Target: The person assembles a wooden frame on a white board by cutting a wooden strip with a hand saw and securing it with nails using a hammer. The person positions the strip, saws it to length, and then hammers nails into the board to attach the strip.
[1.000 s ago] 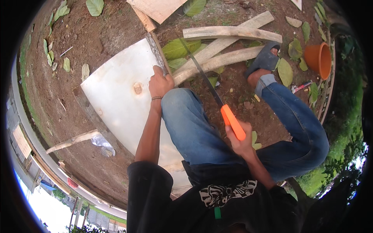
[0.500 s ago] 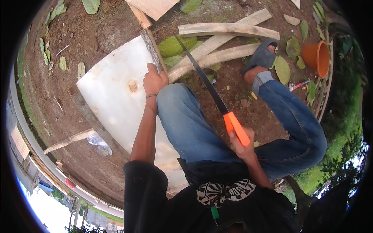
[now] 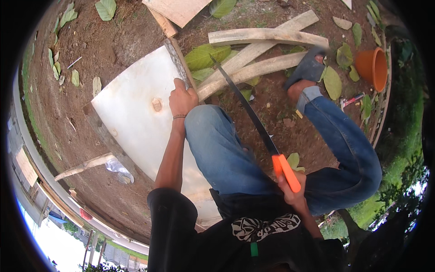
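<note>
My right hand (image 3: 293, 187) is wrapped round the orange handle of a hand saw (image 3: 247, 106), near my right thigh. Its dark blade slants away to the upper left, with the tip over a green leaf by the wooden pieces. My left hand (image 3: 183, 97) is closed on a rough-edged wooden strip (image 3: 179, 59) at the far right side of a white board (image 3: 136, 99). My left knee rests close beside that hand. The board has a round tan mark; its near end is partly covered by my arm and leg. The fingertips of my left hand are hidden.
Beyond the saw lie curved wooden pieces (image 3: 267, 35) crossed over a straight plank (image 3: 297, 25). My right foot, in a dark sandal (image 3: 306, 68), is against them. An orange pot (image 3: 371, 68) stands at the right. Leaves, a clear plastic bag (image 3: 119, 170) and a thin wooden stick (image 3: 84, 166) lie on the soil.
My right hand has drawn the saw back toward my body and slightly right, so its tip sits nearer. The left hand keeps its hold at the strip.
</note>
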